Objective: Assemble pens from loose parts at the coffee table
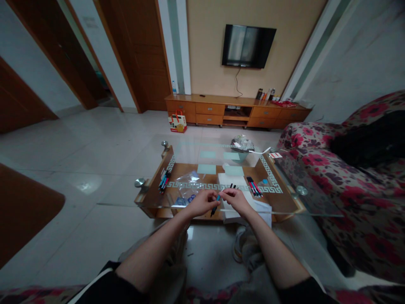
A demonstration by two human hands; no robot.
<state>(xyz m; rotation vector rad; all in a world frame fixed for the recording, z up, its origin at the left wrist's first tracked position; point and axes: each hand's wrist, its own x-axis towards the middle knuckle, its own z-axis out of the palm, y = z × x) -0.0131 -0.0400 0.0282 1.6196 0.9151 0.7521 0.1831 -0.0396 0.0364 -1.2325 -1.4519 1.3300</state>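
Observation:
Both hands meet over the near edge of a glass coffee table (316,209). My left hand (202,203) and my right hand (236,199) together hold a pen with a blue barrel and dark tip (216,204), its tip pointing down toward me. Under my right hand lies white paper (232,181) with another dark pen on it. Clear plastic bags (190,185) lie just beyond my left hand. One group of pens (164,180) rests at the table's left end, another group (254,185) to the right of the paper.
A floral sofa (354,190) stands to the right of the table. At the table's far side sits a bin with a crumpled bag (242,145). A wooden TV cabinet (237,110), a wall TV and a paper bag (177,121) stand across the tiled floor.

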